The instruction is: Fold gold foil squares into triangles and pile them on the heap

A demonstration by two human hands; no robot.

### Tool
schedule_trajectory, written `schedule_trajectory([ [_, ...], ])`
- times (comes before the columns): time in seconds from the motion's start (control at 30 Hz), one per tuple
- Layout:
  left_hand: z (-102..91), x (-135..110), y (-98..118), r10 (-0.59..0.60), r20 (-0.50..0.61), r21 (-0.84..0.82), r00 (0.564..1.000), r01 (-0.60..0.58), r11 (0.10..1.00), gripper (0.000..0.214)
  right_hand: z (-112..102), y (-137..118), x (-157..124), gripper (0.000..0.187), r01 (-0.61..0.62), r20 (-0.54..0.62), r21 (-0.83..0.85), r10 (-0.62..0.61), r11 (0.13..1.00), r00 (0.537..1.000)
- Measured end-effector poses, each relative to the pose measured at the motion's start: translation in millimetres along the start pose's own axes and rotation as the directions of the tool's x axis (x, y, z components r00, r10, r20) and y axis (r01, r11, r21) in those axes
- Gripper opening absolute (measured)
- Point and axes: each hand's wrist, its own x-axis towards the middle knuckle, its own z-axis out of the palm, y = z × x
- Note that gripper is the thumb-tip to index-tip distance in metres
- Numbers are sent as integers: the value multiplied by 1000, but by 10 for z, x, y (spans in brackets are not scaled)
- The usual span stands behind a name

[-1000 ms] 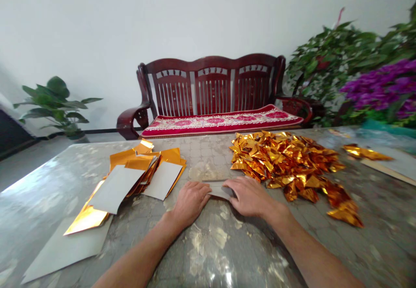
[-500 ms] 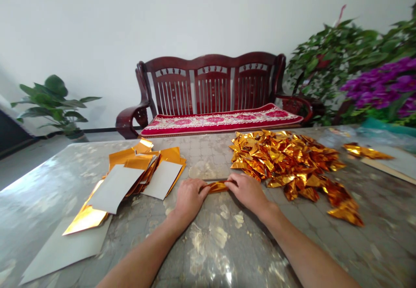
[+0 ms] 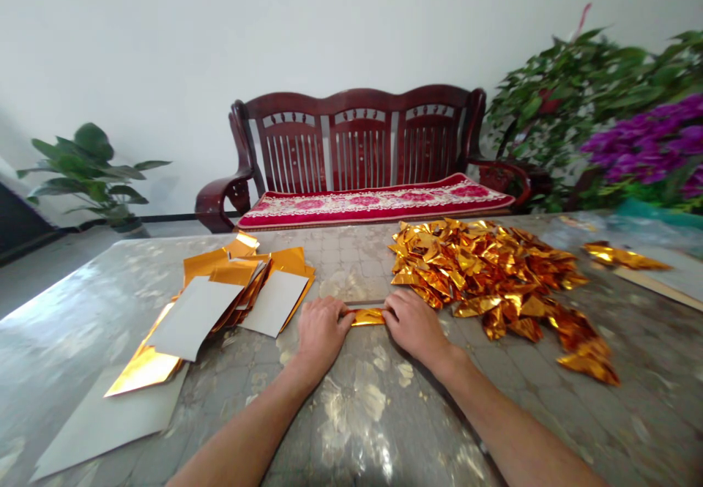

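Note:
A narrow folded strip of gold foil paper (image 3: 367,317) lies between my hands, low at the table's middle. My left hand (image 3: 324,329) is closed on its left end, thumb toward the near side. At the right end, my right hand (image 3: 413,324) grips it the same way. Both ends of the strip are hidden under the fingers. To the left sits a loose stack of gold foil paper sheets (image 3: 204,270), some with their pale backs up. On the right is a heap of folded gold foil pieces (image 3: 483,264).
The patterned table (image 3: 351,428) spans the foreground. A large pale sheet (image 3: 110,421) lies at its left. Another folded gold piece (image 3: 626,256) rests near clear plastic at the far right. Beyond stands a wooden bench (image 3: 356,143), with plants (image 3: 93,172) on either side.
The gold strip now shows a flatter, wider face between my hands. Both hands stay at almost the same place, still gripping its ends.

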Motion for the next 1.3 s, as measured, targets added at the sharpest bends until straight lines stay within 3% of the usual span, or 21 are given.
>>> schedule_trajectory([
  [0.37, 22, 5, 3, 1, 12, -20, 1000, -1, 1000, 17, 45, -23, 18, 12, -76, -11, -22, 76, 997, 997],
  [1.3, 31, 1, 31, -113, 50, 97, 992, 107, 989, 16, 43, -38, 32, 11, -130, -3, -24, 130, 991, 991],
])
